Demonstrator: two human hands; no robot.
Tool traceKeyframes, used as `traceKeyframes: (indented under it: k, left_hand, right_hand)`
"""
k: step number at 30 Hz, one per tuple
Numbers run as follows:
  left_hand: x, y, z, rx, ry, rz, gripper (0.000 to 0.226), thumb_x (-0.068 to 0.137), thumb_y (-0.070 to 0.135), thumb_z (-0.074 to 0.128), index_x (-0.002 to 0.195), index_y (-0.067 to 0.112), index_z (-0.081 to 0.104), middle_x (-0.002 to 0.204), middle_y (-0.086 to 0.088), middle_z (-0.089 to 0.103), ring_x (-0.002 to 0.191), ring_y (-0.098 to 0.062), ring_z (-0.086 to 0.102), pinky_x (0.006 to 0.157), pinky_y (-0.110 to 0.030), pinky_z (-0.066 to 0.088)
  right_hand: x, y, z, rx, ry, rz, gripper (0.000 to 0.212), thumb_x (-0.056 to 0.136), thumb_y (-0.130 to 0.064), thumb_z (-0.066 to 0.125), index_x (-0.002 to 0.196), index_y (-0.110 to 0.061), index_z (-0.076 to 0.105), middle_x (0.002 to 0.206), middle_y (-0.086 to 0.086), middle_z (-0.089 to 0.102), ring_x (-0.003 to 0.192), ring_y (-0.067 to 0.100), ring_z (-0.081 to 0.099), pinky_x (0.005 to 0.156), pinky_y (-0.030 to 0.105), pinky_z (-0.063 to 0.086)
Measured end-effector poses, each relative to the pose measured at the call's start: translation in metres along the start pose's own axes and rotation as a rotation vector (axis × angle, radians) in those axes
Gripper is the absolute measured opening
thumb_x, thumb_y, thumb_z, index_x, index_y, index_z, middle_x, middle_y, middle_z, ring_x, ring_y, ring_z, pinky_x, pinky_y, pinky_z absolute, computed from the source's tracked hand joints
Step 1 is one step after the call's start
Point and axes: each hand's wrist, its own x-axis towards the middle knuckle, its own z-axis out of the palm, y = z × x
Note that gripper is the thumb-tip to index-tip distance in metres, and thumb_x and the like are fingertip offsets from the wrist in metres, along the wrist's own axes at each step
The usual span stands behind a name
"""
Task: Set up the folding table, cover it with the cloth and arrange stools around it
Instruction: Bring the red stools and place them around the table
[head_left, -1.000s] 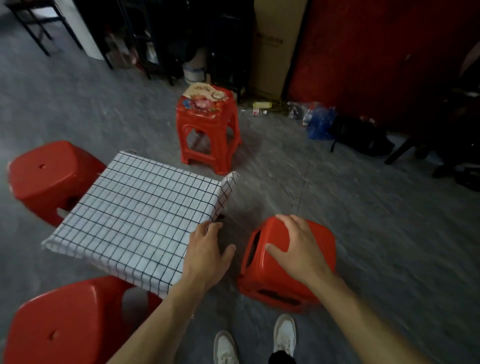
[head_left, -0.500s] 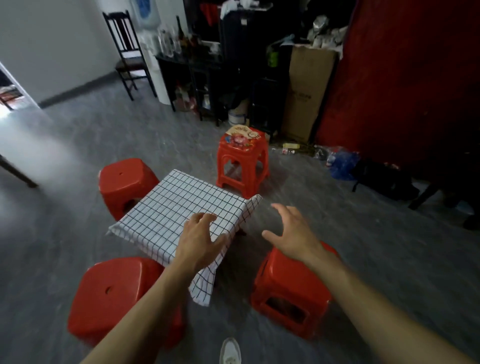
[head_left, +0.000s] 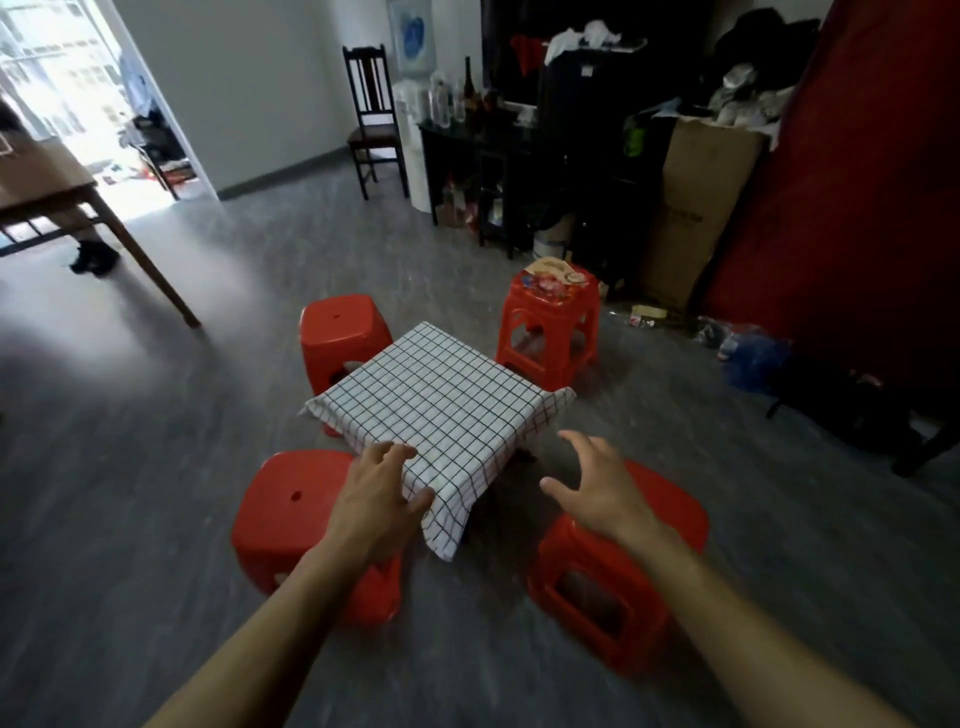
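Roughly: left hand (head_left: 376, 499) rests on the near corner of the checked cloth (head_left: 441, 400) draped over the table, fingers loosely curled; cloth likely light, soft, best pinched at its hanging corner; right hand (head_left: 597, 491) hovers, fingers spread, above a red stool (head_left: 623, 587).

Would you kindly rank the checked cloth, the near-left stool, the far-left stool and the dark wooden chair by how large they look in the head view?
1. checked cloth
2. near-left stool
3. far-left stool and dark wooden chair: they look about alike, so I leave them unranked.

The near stool's lead may simply be nearness to the camera.
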Motion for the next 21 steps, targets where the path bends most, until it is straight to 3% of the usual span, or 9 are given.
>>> traceKeyframes:
  k: [9, 13, 21]
  left_hand:
    - [-0.037, -0.126, -0.064, -0.096, 0.122, -0.13, 0.054, 0.083, 0.04, 0.069, 0.132, 0.025, 0.052, 0.141, -0.002, 0.045, 0.122, -0.022, 0.048, 0.102, -0.036, 0.041]
    - [-0.055, -0.205, -0.101, -0.126, 0.139, -0.164, 0.054, 0.084, 0.038, 0.07, 0.132, 0.023, 0.052, 0.141, -0.002, 0.045, 0.126, -0.021, 0.045, 0.103, -0.036, 0.04]
    - [-0.06, -0.339, -0.169, -0.163, 0.146, -0.141, 0.054, 0.085, 0.037, 0.069, 0.133, 0.018, 0.053, 0.14, -0.004, 0.045, 0.126, -0.021, 0.046, 0.104, -0.032, 0.038]
  right_hand:
    - [0.006, -0.129, 0.083, -0.048, -0.052, -0.123, 0.078, 0.08, -0.044, 0.071, 0.147, -0.025, 0.037, 0.145, 0.005, 0.039, 0.135, 0.022, 0.038, 0.112, 0.041, 0.037]
    - [-0.004, -0.2, 0.135, -0.071, -0.054, -0.139, 0.075, 0.082, -0.044, 0.071, 0.146, -0.026, 0.037, 0.147, 0.004, 0.037, 0.132, 0.022, 0.042, 0.112, 0.04, 0.038]
    - [-0.012, -0.314, 0.236, -0.138, -0.076, -0.18, 0.074, 0.084, -0.045, 0.068, 0.148, -0.024, 0.036, 0.149, 0.002, 0.037, 0.137, 0.017, 0.035, 0.114, 0.032, 0.031]
